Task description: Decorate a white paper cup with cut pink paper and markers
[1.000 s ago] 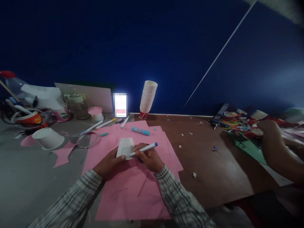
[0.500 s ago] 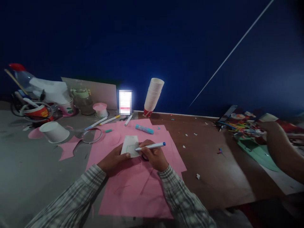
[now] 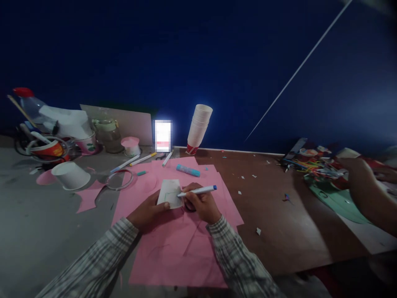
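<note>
My left hand [image 3: 149,211] grips a small white paper piece [image 3: 170,188] by its left and lower edge, the thumb lying on its face. I cannot tell whether the piece is flat or part of a cup. A thin green outline with corners is drawn on it. In my right hand [image 3: 200,205] is a white marker [image 3: 201,190] with a blue end, pinched between thumb and fingers, its tip at the right part of the piece. Dark loops, like scissor handles, show partly beneath that hand. Pink paper sheets [image 3: 173,260] lie under both hands.
A glue stick [image 3: 188,170], several markers and a leaning stack of paper cups [image 3: 199,126] stand or lie beyond. At left are a white cup [image 3: 70,176], a ring [image 3: 119,180] and a glass jar [image 3: 108,134]. Another person's arm [image 3: 369,194] reaches over clutter at right.
The marker tip has moved to the right across the white piece, and the green outline now shows more clearly. The view has shifted slightly. Both grips stay the same.
</note>
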Motion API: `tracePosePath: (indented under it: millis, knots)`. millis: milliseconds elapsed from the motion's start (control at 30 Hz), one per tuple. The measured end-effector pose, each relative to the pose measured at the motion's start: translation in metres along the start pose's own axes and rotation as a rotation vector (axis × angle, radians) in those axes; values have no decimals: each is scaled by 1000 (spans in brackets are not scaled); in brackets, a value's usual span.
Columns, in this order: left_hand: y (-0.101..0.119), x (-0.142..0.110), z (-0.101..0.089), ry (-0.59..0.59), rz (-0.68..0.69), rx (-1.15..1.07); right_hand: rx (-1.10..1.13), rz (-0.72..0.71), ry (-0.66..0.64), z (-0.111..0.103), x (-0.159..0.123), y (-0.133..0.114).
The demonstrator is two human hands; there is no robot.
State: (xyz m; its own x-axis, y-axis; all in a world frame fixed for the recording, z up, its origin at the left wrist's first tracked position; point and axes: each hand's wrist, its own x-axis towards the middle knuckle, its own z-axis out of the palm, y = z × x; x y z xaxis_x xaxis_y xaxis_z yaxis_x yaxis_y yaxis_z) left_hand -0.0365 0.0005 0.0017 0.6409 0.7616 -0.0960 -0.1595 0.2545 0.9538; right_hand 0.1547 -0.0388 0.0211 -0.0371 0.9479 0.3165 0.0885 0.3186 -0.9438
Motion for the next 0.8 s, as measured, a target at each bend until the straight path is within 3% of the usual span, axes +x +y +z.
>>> tracePosePath:
  millis: [67, 200, 333, 500, 800]
  knots:
    - [-1, 0, -1, 10, 8, 20, -7, -8, 16, 1, 0, 0]
    - [-3, 1, -4, 16, 0, 36, 31, 48, -79, 3, 0, 0]
    - [-3, 1, -4, -9, -11, 7, 25, 33, 63, 3, 0, 1]
    - [-6, 0, -2, -11, -26, -76, 11, 13, 15, 3, 0, 2]
    - [-7, 2, -6, 4, -27, -6, 38, 73, 105, 4, -1, 4]
